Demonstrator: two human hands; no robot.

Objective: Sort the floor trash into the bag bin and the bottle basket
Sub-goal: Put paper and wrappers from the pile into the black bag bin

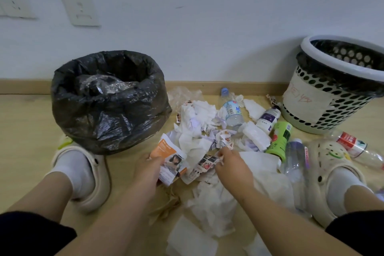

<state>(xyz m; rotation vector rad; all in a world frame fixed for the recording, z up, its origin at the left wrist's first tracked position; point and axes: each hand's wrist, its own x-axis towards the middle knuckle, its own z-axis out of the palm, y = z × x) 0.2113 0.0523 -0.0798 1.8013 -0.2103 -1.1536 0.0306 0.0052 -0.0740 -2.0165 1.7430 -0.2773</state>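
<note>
Left hand point(148, 169) grips an orange leaflet point(169, 158), fingers curled round its near-left edge; leaflet tilted up off the floor point(31, 122). Right hand point(232, 166) pinches a crumpled printed scrap point(207, 162) at its right end, fingertips closed on the paper; scrap lies just beside the leaflet, touching it.

Head view, trash: loose pile of white tissues point(195, 131) spread between the two feet, reaching from in front of the hands to below the forearms. Blue-capped clear bottle point(231, 110) lies on the far side of the pile; white bottle with purple label point(268, 118) just right of it; green bottle point(280, 139) beside that; clear bottle with pink label point(296, 160) touching the right shoe point(330, 164); red-labelled bottle point(359, 149) on the floor right of that shoe.

Head view, containers: bag bin point(108, 114), black liner, stands far left against the skirting, just beyond the left shoe point(87, 178); clear plastic film inside it. Bottle basket point(324, 89), white, perforated, black liner, stands far right by the wall, near the white bottle; its contents cannot be seen. Two wall sockets point(80, 9) upper left.
</note>
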